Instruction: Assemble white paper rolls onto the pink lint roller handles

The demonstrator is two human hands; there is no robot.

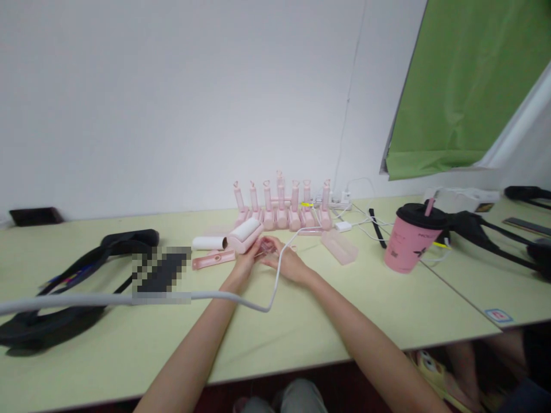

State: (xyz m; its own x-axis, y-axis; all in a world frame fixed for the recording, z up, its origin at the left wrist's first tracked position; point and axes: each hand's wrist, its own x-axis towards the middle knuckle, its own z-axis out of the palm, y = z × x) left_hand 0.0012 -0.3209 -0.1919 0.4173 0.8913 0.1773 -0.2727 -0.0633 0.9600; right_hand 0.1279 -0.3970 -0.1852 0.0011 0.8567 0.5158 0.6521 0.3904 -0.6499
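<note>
A pink lint roller with a white roll point(245, 234) is tilted up over the table. My left hand point(246, 259) is closed on it near the handle end. My right hand point(286, 263) meets the left one, its fingers closed round the clear pinkish handle part point(267, 248). A white cable passes in front of the right hand and hides some of it. Left of my hands lie a loose white roll point(209, 243) and a pink strip-shaped part point(214, 260). To the right lies a translucent pink cover point(339, 247).
Several pink lint rollers point(281, 218) stand in a row against the wall. A pink cup point(408, 244) with a black lid stands right. White cables and a charger point(343, 226) lie behind. Black straps point(81, 258) lie left. A white cable point(241, 299) hangs across the foreground.
</note>
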